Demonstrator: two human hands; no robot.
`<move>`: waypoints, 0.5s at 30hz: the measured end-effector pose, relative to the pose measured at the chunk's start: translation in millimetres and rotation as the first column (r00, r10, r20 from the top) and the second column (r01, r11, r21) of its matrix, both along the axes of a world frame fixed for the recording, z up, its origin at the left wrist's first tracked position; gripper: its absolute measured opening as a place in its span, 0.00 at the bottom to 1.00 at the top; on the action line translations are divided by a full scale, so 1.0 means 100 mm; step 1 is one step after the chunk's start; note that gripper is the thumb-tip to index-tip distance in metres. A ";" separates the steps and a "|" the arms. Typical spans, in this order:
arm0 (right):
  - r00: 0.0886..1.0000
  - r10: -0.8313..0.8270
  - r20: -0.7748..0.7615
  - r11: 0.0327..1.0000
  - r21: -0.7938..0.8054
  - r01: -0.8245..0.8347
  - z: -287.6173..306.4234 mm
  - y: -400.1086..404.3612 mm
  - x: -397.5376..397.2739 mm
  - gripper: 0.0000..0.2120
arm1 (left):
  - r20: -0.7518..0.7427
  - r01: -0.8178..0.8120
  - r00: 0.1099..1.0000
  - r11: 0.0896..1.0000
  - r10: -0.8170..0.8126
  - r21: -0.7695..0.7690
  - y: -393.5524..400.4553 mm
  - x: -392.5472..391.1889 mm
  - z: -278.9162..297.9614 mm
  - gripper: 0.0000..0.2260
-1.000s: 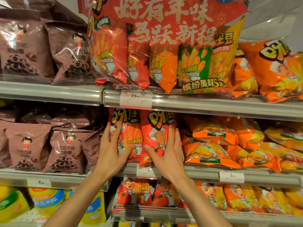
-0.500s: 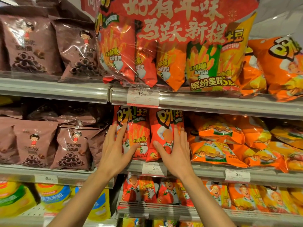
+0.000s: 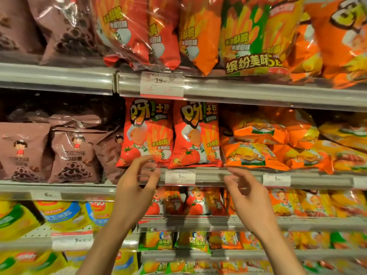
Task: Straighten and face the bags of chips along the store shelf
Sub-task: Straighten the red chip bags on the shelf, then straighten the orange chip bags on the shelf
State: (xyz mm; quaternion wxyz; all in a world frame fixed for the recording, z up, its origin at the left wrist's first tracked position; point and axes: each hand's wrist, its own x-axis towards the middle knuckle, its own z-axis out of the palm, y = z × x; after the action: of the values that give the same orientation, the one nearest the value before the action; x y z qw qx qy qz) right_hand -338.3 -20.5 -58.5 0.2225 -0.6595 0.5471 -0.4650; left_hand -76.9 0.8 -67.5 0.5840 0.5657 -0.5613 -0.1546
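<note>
Two red chip bags stand upright side by side on the middle shelf [image 3: 214, 176], fronts facing out: the left red bag [image 3: 148, 133] and the right red bag [image 3: 196, 135]. My left hand [image 3: 137, 187] hovers just below the left bag, fingers loosely curled and apart, holding nothing. My right hand [image 3: 246, 195] is in front of the shelf rail below the right bag, fingers spread, also holding nothing. To the right, several orange chip bags [image 3: 258, 147] lie flat and stacked at odd angles.
Brown chocolate-ring bags [image 3: 73, 155] fill the middle shelf to the left. A large multipack of red and orange bags [image 3: 198, 32] overhangs the upper shelf. Price tags [image 3: 179, 177] sit on the rail. Lower shelves hold more red, orange and yellow bags [image 3: 198, 203].
Both hands have let go of the two red bags and dropped back below the shelf rail. The bags now stand straighter and face forward. The view has moved closer to the shelf.
</note>
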 end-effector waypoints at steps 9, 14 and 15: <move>0.992 -0.062 0.108 0.996 0.073 0.054 -0.26 -0.04 -1.13 0.05 | -0.207 0.095 0.975 0.993 -0.077 0.077 0.01 -0.91 -0.19 0.08; 0.981 -0.028 0.191 0.995 0.102 0.009 -0.21 -0.26 -1.76 0.04 | -0.254 0.034 0.967 0.996 -0.013 0.081 -0.10 -1.60 -0.09 0.09; 0.980 -0.029 0.199 0.994 0.113 0.006 -0.23 -0.31 -1.90 0.04 | -0.269 0.027 0.963 0.997 -0.008 0.069 -0.12 -1.73 -0.06 0.09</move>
State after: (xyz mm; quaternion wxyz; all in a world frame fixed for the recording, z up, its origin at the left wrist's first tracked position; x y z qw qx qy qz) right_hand -528.1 -51.3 -81.3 0.3091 -0.5910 0.5529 -0.4995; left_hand -250.1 -10.9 -73.9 0.6328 0.5551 -0.4758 -0.2551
